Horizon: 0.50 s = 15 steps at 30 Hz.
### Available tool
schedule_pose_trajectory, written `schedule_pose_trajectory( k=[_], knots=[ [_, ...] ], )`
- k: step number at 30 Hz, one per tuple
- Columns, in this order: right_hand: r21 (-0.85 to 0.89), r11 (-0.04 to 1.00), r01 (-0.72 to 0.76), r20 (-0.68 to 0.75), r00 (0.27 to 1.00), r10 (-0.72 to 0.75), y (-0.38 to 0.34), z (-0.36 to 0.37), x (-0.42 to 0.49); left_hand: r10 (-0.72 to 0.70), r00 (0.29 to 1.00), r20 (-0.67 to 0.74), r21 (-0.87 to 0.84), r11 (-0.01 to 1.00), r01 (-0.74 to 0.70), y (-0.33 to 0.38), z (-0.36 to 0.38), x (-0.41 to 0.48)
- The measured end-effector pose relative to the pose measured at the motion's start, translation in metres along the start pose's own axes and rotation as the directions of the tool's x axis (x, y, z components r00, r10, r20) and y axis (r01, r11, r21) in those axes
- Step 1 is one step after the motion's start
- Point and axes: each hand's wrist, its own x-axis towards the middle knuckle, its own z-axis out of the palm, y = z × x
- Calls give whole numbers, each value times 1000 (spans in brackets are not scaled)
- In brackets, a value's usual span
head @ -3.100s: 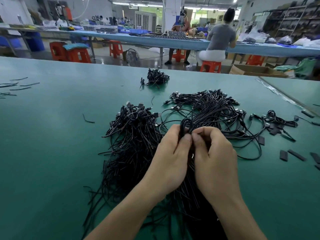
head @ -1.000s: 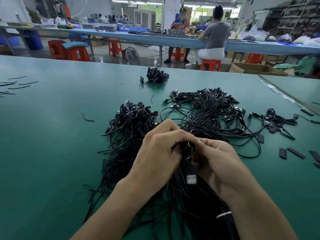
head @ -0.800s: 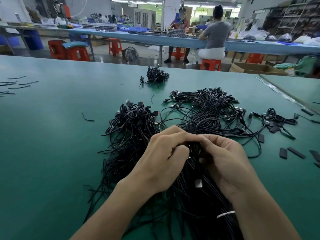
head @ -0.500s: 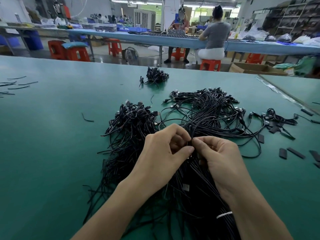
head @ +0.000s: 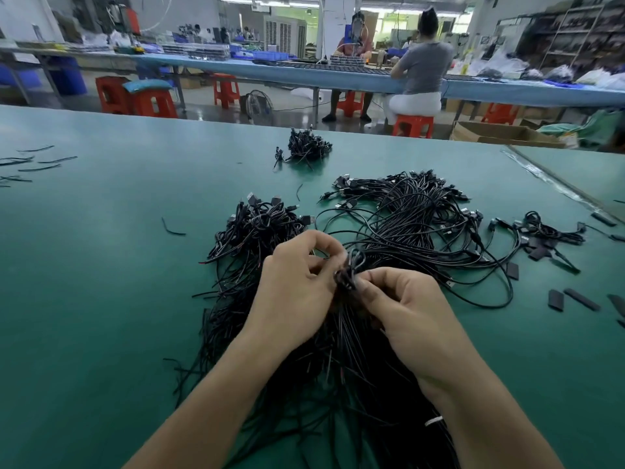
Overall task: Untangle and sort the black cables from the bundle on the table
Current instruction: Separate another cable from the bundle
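A big bundle of thin black cables (head: 338, 367) lies on the green table (head: 101, 299), spreading toward me under both forearms. My left hand (head: 297, 289) and my right hand (head: 406, 309) meet above it and pinch a small knot of black cable (head: 348, 272) between thumbs and fingertips. A pile of cables with plugs (head: 257, 228) sits just beyond my left hand. A looser looped pile (head: 412, 218) lies beyond my right hand. The cables under my hands are hidden.
A small cable clump (head: 306, 147) lies farther back. Short black pieces (head: 571, 299) and a small cable coil (head: 541, 230) lie at the right. Loose strands (head: 30, 164) sit at the far left. A person on a red stool (head: 414, 125) works at another bench.
My hands have shifted slightly upward and apart, and a small knot of cable now shows between the fingertips. A hanging plug seen a second ago is no longer visible.
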Motion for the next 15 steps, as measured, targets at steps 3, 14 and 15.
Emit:
schedule_pose_trajectory(
  k=[3,14,15],
  knots=[
    [-30,1000,-5,-10,1000,5,3,-4,2,-126,987,97,-275,950,149,7,-1,-1],
    [-10,996,-89,-117,989,87,7,-12,4,148,979,142,-355,931,-90,15,10,-8],
    [-23,996,-83,-136,988,79,6,-11,4,154,978,141,-347,933,-96,15,10,-9]
  ],
)
